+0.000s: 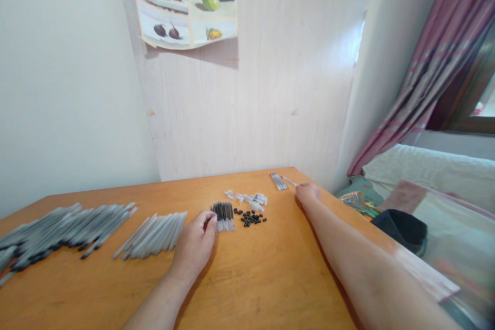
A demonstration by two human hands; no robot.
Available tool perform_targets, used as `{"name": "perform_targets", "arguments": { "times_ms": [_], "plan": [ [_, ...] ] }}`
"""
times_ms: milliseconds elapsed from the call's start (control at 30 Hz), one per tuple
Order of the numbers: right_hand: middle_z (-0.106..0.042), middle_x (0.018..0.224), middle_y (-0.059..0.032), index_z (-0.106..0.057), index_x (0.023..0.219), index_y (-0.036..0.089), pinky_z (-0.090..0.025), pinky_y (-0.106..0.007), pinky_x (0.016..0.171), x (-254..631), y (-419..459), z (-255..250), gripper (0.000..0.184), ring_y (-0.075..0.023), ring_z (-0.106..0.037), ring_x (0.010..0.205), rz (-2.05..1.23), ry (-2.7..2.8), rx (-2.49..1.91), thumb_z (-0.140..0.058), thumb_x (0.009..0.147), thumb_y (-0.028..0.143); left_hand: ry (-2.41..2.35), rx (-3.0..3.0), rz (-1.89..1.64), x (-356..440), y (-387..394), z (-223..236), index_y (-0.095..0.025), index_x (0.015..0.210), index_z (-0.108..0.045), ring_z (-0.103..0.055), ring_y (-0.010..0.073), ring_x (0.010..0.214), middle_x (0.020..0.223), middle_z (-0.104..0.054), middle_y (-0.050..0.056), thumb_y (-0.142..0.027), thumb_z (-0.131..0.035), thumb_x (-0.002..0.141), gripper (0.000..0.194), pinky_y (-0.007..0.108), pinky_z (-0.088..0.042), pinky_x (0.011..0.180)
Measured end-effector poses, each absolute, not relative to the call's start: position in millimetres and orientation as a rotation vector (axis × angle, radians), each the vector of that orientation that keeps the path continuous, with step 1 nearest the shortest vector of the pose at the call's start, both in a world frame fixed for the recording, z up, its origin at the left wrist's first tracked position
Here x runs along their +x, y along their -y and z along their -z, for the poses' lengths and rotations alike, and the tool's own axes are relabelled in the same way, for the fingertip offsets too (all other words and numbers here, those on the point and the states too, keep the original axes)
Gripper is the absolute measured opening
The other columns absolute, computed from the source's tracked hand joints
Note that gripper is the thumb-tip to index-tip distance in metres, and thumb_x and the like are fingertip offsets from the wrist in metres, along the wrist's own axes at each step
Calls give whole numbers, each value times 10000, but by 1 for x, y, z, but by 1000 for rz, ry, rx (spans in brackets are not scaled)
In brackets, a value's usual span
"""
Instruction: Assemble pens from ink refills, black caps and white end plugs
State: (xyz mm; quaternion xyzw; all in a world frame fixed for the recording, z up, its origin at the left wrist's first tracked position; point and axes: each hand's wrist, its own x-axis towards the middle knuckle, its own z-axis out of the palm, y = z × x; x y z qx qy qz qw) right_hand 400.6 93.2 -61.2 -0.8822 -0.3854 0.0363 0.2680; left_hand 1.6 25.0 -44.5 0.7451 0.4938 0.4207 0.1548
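Note:
My right hand (308, 193) reaches to the far right of the table, its fingers closed on a slim pen (289, 181). Just left of that pen lies a small row of similar pens (279, 181), side by side. My left hand (201, 227) rests mid-table with thumb and fingers pinched together; whether anything sits in the pinch I cannot make out. Touching or very near its fingertips is a row of short dark-and-clear pen tips (223, 215). Small black caps (253, 218) are scattered to their right, with a heap of white translucent pieces (251, 200) behind.
Clear pen barrels (154, 235) lie in a row left of my left hand. Farther left spreads a large pile of grey tubes with black ends (69, 232). The orange wooden table (255, 278) ends at the right, beside a dark open bag (400, 229).

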Motion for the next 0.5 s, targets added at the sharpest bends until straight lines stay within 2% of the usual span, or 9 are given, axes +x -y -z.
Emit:
{"name": "perform_targets", "arguments": {
  "times_ms": [233,500],
  "plan": [
    [-698,1070,-220,-755,1011,156,-522,-373,787,394,-104,58,336,-312,-672,1023,-166,938,-2447,-514,877,349,-1407,2103,-1195,2,-22,41,-210,949,-643,-644,222,842,891,-716,54,-451,-451,888,315,307,-454,733],
    [-696,1118,-190,-754,1017,181,-517,-399,812,394,-112,61,355,-323,-651,1062,-175,1009,-2452,-504,876,389,-1416,2093,-1197,4,-20,39,-210,955,-651,-647,225,846,899,-722,55,-456,-461,881,319,303,-455,727]
  ]
}}
